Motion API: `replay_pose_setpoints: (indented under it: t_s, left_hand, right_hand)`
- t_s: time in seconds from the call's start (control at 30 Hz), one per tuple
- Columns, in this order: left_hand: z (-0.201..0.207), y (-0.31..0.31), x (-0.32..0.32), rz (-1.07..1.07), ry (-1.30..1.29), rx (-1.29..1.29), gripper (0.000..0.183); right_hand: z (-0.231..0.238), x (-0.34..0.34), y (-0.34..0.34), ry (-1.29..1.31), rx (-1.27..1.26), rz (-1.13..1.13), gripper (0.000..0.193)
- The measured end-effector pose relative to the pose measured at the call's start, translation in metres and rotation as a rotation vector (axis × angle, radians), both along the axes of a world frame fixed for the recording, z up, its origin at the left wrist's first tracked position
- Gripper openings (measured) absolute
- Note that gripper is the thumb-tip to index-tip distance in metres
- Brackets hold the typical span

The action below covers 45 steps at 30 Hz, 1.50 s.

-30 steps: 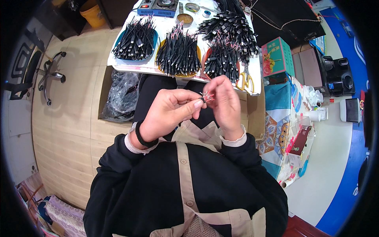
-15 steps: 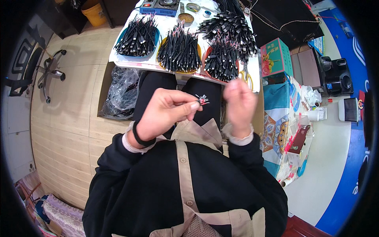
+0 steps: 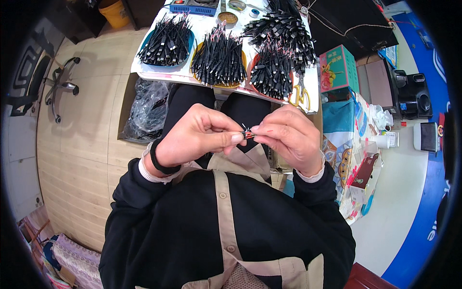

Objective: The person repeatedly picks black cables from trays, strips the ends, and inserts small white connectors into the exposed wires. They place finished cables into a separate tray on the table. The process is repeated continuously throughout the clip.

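Observation:
Above my lap, my left hand (image 3: pixel 197 138) pinches a small bundle of thin wires (image 3: pixel 249 134) between thumb and fingertips. Red and dark wire ends show at the tip. My right hand (image 3: pixel 290 137) meets it from the other side, its thumb and fingers closed on the loose wire ends. Much of the bundle is hidden by the fingers. Ahead on the white table lie black cables with connectors: one heap (image 3: pixel 168 42) in a blue tray, another (image 3: pixel 220 60) in a yellow tray, a third (image 3: pixel 272 74) in a red-orange tray. A larger cable pile (image 3: pixel 281 34) lies behind.
Yellow-handled scissors (image 3: pixel 300 97) lie at the table's near right corner. A blue portable stove (image 3: pixel 195 8) and a round tin (image 3: pixel 227 18) stand farther back. Below the table, a clear plastic bag (image 3: pixel 146 111) fills a cardboard box. A green box (image 3: pixel 339 71) stands at the right.
My right hand, blurred and apart from the bundle before, has come in leftward and closed on the wire ends. My left hand keeps its pinch in nearly the same place.

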<state>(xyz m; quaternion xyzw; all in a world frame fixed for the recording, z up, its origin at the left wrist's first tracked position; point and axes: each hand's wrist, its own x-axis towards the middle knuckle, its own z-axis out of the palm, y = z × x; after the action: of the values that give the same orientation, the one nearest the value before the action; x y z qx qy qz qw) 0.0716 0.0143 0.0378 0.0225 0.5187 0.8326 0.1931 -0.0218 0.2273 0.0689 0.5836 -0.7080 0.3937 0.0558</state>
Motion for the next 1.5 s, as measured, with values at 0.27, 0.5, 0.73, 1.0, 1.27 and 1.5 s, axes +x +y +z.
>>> replay_pose_setpoints:
  t_s: [0.27, 0.5, 0.73, 1.0, 1.27, 1.5]
  left_hand:
    - [-0.004, 0.016, -0.001, 0.351, 0.837, -0.802, 0.013]
    - [-0.012, 0.021, 0.002, 0.312, 1.171, -1.161, 0.035]
    - [-0.012, 0.026, 0.007, 0.328, 0.529, -0.556, 0.011]
    - [-0.032, 0.037, 0.002, 0.547, 1.142, -1.069, 0.02]
    - [-0.03, 0.027, 0.005, 0.415, 0.696, -0.715, 0.012]
    - [-0.028, 0.026, 0.006, 0.382, 0.663, -0.627, 0.011]
  right_hand:
    - [-0.013, 0.004, 0.005, -0.271, 0.106, -0.099, 0.013]
    - [-0.029, 0.009, 0.009, -1.644, 0.069, -0.024, 0.017]
    - [-0.016, 0.015, 0.01, 0.165, -0.022, -0.156, 0.025]
    - [-0.03, 0.022, 0.009, -0.605, 0.101, -0.278, 0.012]
    - [-0.016, 0.015, 0.01, -0.344, 0.126, -0.23, 0.016]
    - [-0.018, 0.012, 0.005, -0.007, 0.086, -0.13, 0.024]
